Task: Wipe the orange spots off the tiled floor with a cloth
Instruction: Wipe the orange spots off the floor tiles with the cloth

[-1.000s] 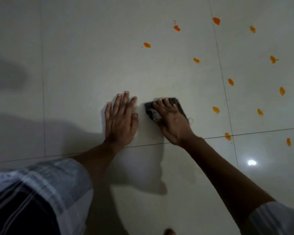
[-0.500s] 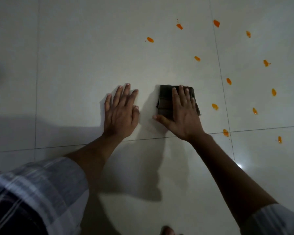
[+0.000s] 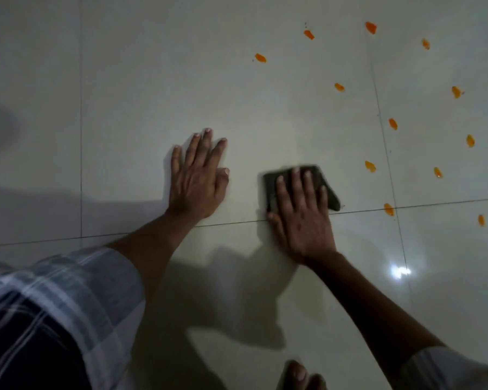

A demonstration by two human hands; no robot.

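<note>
A dark folded cloth (image 3: pixel 330 196) lies flat on the pale tiled floor (image 3: pixel 152 80). My right hand (image 3: pixel 300 209) presses down on it with the fingers spread, just above a grout line. My left hand (image 3: pixel 198 177) rests flat on the tile to the left of the cloth, holding nothing. Several orange spots dot the floor to the right and far side; the nearest are one spot (image 3: pixel 370 166) right of the cloth and another (image 3: pixel 388 209) on the grout crossing. The tile under and around the cloth shows no orange.
Grout lines (image 3: pixel 383 136) cross the floor. A light glare (image 3: pixel 400 271) shines on the tile at the lower right. Toes (image 3: pixel 296 374) show at the bottom edge, and checked clothing (image 3: pixel 40 305) fills the lower left.
My right hand has slid the cloth back toward me, from further up the tile to just above the grout line. My left hand stays planted.
</note>
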